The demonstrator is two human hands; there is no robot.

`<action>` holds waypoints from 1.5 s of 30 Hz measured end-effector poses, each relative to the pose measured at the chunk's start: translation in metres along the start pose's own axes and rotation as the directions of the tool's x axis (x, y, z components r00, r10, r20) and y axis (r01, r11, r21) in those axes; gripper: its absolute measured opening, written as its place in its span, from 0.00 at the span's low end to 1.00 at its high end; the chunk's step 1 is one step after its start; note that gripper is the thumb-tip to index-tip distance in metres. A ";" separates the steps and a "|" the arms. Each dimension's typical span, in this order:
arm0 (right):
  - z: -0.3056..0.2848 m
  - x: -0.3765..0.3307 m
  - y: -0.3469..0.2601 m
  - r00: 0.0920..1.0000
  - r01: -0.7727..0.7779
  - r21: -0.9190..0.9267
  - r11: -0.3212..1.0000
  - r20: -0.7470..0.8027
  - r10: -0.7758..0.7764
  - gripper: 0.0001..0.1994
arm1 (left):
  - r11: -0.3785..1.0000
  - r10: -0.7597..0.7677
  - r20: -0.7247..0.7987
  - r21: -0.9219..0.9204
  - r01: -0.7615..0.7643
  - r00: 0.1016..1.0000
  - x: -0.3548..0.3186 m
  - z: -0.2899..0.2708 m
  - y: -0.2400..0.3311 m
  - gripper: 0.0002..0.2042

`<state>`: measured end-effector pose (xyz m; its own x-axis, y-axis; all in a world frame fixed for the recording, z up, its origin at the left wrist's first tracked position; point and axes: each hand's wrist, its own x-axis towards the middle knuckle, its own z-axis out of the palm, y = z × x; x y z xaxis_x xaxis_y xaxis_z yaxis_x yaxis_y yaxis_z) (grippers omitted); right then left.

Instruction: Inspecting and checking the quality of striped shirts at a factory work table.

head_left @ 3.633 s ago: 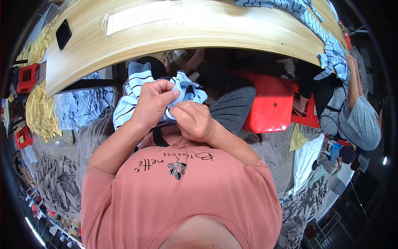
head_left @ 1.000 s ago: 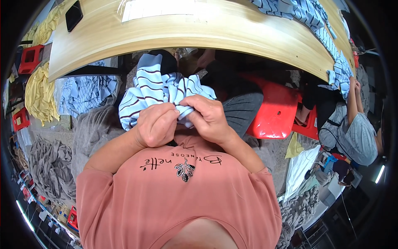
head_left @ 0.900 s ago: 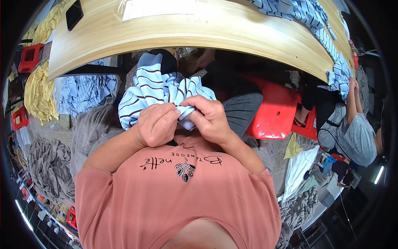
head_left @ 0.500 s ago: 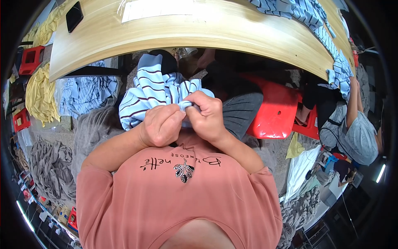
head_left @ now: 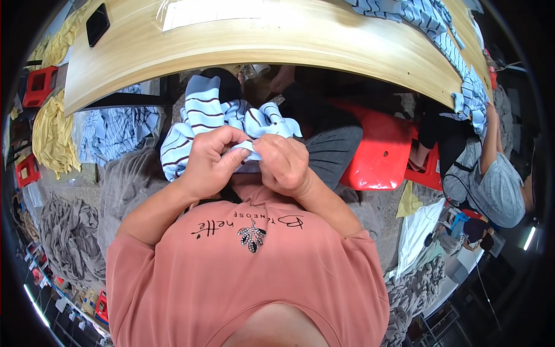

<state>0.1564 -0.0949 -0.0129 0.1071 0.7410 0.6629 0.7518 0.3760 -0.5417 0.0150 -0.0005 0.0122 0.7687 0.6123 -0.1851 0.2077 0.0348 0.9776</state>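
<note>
A light blue garment with dark stripes [head_left: 203, 110] lies bunched over my lap, with a plain blue-grey band at its far left end. My left hand [head_left: 213, 161] pinches a small pale edge of the garment between thumb and forefinger. Close against it on the right, my right hand [head_left: 283, 163] is closed on the same bit of cloth. The fingertips of both hands nearly meet in front of my chest. Whether something small, such as a thread, sits between them is too fine to make out.
Ahead is a wooden table [head_left: 243, 49] with a black phone [head_left: 97, 25], a white paper sheet [head_left: 213, 15] and striped cloth [head_left: 425, 14]. A red stool [head_left: 378, 153] stands at my right; beyond it another person [head_left: 491, 185] handles striped fabric. Yellow [head_left: 56, 136] and grey cloth piles [head_left: 72, 231] lie left.
My left hand has turned, thumb and forefinger now pinching upward at the cloth edge. My right hand has shifted slightly and its fingers have curled over. The garment stays on my lap.
</note>
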 end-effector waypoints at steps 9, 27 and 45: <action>-0.009 -0.002 0.007 0.931 -0.332 0.327 0.885 0.261 0.253 0.14 | 0.857 0.356 0.060 0.376 -0.352 0.933 0.004 0.000 -0.004 0.05; 0.014 0.001 0.005 0.871 -0.482 0.125 0.867 0.177 0.459 0.09 | 0.416 0.660 0.178 0.722 -0.552 0.730 0.010 -0.002 -0.021 0.09; -0.018 -0.010 -0.010 0.971 -0.126 0.340 0.932 0.233 0.046 0.17 | 0.745 -0.089 0.492 0.610 -0.269 0.866 0.033 -0.007 0.015 0.10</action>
<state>0.1595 -0.1163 -0.0044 -0.0126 0.8668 0.4985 0.4663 0.4461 -0.7639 0.0388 0.0258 0.0220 0.9448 0.1389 -0.2969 0.3166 -0.6206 0.7173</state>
